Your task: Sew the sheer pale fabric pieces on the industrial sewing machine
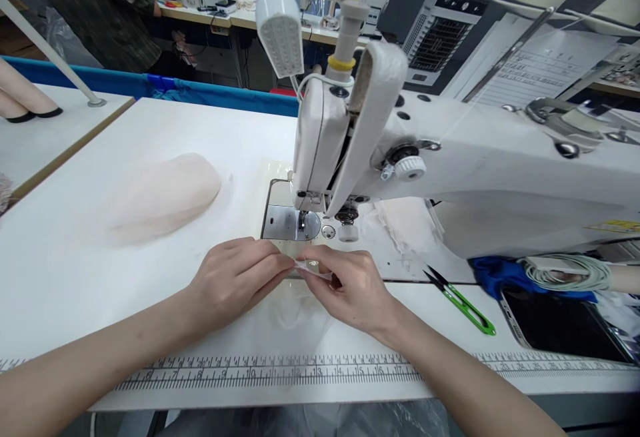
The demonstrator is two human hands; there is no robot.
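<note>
Both of my hands are at the front of a white sewing machine (pixel 325 137), just short of its metal needle plate (pixel 283 222). My left hand (pixel 237 280) is closed, its fingertips pinching one end of a small piece of pale, thin fabric (pixel 314 270). The other end is pinched between the thumb and fingers of my right hand (pixel 353 287). Some sheer material seems to hang below the fingers over the table, but its outline is faint. A loose pale fabric piece (pixel 175 194) lies to the left of the machine.
Green thread snips (pixel 467 307) lie to the right, blades toward the machine. Beyond them are a dark phone (pixel 560 327) and blue cloth (pixel 493 274). White fabric (pixel 410 224) sits under the machine arm. A printed ruler (pixel 280 372) runs along the front edge. A person (pixel 115 10) stands behind.
</note>
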